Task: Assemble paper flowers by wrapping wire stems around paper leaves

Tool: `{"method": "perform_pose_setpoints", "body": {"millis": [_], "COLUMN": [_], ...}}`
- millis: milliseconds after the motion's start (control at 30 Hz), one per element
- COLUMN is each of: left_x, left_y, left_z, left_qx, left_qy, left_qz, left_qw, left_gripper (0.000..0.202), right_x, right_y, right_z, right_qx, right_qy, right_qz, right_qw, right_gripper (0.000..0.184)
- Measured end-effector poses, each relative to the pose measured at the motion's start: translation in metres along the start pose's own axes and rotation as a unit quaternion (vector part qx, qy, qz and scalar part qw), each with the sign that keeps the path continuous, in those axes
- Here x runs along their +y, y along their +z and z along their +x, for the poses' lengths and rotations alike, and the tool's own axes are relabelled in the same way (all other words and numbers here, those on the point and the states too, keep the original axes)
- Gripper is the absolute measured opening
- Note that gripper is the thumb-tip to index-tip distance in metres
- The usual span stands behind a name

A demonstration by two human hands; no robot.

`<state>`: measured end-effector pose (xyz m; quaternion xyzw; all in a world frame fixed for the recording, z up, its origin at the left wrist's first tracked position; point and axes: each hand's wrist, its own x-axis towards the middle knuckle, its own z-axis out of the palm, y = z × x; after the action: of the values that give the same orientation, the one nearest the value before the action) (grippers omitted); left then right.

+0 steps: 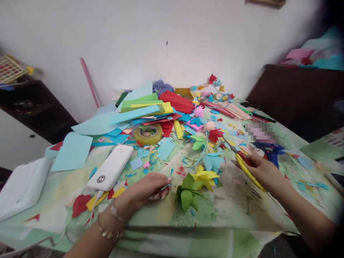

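My left hand pinches the end of a thin blue string above the front of the table. Just right of it are paper flowers: a green one, a yellow one, a light blue one and a red one. The string runs up among them toward the back. My right hand is wrapped around the yellow and red handles of a pair of scissors. Their blades point up and left, near the red flower. Beyond my right hand lies a blue glue gun, partly hidden.
Coloured paper sheets are piled at the back left, with a roll of tape in front. A white power bank with a cable lies left of my left hand. Paper scraps cover much of the cloth. A dark cabinet stands right.
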<state>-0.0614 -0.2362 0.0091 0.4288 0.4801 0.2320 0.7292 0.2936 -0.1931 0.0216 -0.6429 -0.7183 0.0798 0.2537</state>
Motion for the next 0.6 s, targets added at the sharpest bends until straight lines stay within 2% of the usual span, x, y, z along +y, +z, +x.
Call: {"method": "perform_pose_setpoints", "body": {"millis": [67,100,200,300,400,533,600], "left_x": [0.004,0.005,0.009,0.023,0.056,0.120,0.148], "left_y": [-0.002,-0.002,-0.003,-0.006,-0.014,-0.031,-0.039], "left_z": [0.000,0.000,-0.002,-0.005,-0.013,-0.033,-0.044], "left_qx": [-0.031,-0.040,-0.062,-0.075,-0.047,0.002,-0.007], "left_qy": [-0.021,-0.030,-0.045,-0.043,-0.016,0.079,0.102], "left_qz": [0.000,-0.005,-0.004,0.060,0.119,0.080,0.030], "left_qw": [0.999,0.999,0.997,0.994,0.992,0.994,0.994], "left_gripper": [0.048,0.048,0.041,0.039,0.035,0.028,0.029], "right_x": [-0.002,-0.004,-0.004,0.002,0.008,0.009,0.007], "right_y": [0.007,0.011,0.021,0.025,0.025,0.025,0.026], "right_z": [-0.001,-0.003,-0.009,-0.015,-0.019,-0.024,-0.025], "right_qx": [-0.045,-0.053,-0.058,-0.050,-0.038,-0.045,-0.048], "right_qy": [0.089,0.111,0.135,0.150,0.170,0.179,0.166], "right_qz": [0.011,0.014,0.035,0.082,0.114,0.119,0.111], "right_qw": [0.995,0.992,0.989,0.984,0.978,0.976,0.979], "right_gripper": [0.042,0.043,0.042,0.044,0.046,0.046,0.044]}}
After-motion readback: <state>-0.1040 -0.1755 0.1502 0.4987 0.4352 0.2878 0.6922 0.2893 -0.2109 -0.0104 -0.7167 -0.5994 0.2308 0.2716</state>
